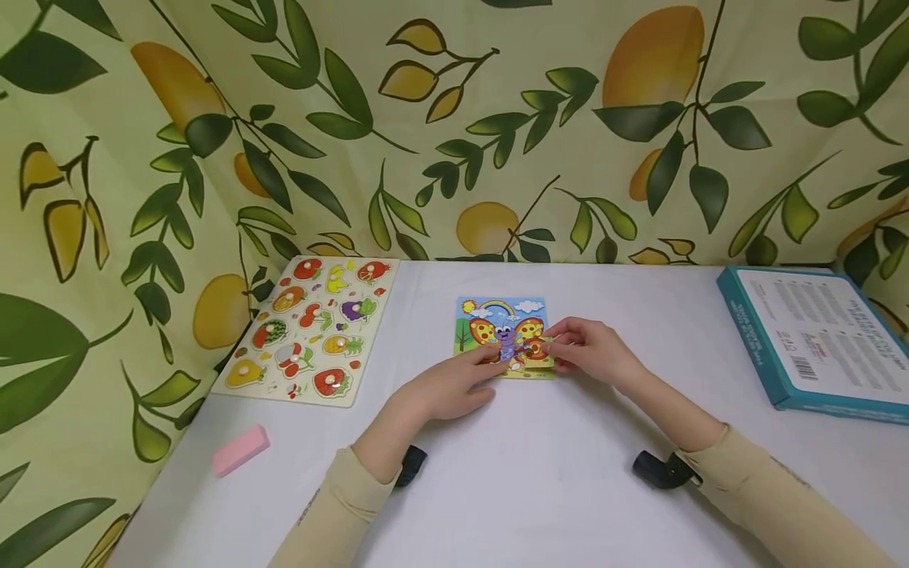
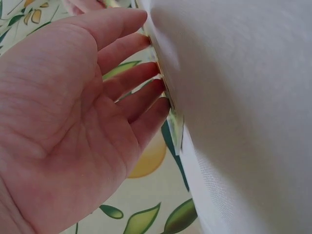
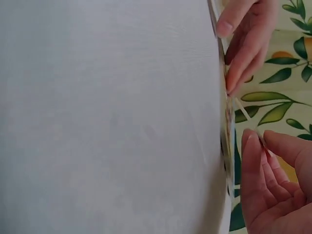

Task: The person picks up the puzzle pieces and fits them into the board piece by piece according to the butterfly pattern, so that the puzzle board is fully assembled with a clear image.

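Observation:
A small square butterfly puzzle (image 1: 465, 335) lies flat on the white table, its picture showing a purple butterfly, a rainbow, a sun and clouds. On its lower left part rest the fingertips of my left hand (image 1: 449, 384), the fingers extended and relaxed in the left wrist view. My right hand (image 1: 595, 349) pinches a thin puzzle piece (image 1: 537, 349) between thumb and forefinger at the puzzle's right side. In the right wrist view that piece (image 3: 243, 108) stands tilted, its lower edge near the board. My fingers hide parts of the picture's lower half.
To the left lies a fruit peg board (image 1: 319, 285) with several fruit pieces. A pink block (image 1: 241, 451) sits nearer the front left. A teal-edged box (image 1: 824, 339) lies at the right. Behind the table hangs a fruit-patterned cloth (image 1: 454, 102).

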Available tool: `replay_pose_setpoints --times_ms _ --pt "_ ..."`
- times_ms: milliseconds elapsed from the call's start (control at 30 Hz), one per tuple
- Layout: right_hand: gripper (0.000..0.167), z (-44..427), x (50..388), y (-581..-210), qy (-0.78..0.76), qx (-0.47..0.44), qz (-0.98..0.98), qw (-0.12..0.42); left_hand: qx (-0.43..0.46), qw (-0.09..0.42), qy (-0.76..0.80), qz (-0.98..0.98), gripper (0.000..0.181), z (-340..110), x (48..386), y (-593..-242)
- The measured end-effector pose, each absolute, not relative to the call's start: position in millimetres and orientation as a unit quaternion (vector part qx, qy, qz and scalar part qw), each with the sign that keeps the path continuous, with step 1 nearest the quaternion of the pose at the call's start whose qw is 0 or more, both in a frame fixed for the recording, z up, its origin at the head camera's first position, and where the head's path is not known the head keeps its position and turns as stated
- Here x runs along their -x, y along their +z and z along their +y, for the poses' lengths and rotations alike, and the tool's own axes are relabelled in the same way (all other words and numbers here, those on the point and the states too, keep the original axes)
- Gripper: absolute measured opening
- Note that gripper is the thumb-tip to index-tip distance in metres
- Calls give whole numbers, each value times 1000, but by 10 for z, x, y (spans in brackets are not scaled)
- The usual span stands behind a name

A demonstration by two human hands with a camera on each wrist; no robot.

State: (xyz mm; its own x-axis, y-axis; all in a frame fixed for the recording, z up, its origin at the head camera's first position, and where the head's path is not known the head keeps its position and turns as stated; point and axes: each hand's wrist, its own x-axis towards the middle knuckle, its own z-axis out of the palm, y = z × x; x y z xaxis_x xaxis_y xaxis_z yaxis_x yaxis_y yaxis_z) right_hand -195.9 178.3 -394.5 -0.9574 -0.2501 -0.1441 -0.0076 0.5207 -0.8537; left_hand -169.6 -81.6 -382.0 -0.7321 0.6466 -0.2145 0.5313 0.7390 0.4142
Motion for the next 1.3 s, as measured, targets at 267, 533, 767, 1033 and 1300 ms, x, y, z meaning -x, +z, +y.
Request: replay_pose_setpoints --times_ms 267,533,767,1033,1300 --pt "31 1748 2050 -4016 -474 72 865 146 -325 169 155 917 51 -794 1687 -3805" --pt "22 1730 2056 -4017 -403 109 901 113 -342 159 142 915 51 -778 1660 -3794" --pt "15 1704 2059 -4010 -364 158 916 57 -362 141 126 913 49 -765 1653 -3818" --pt "22 1694 2115 -4017 -354 154 920 71 -362 136 113 915 49 -759 1655 -3846" --pt "24 1691 2193 -4033 -351 141 921 95 -364 134 110 915 50 -755 1659 -3850"
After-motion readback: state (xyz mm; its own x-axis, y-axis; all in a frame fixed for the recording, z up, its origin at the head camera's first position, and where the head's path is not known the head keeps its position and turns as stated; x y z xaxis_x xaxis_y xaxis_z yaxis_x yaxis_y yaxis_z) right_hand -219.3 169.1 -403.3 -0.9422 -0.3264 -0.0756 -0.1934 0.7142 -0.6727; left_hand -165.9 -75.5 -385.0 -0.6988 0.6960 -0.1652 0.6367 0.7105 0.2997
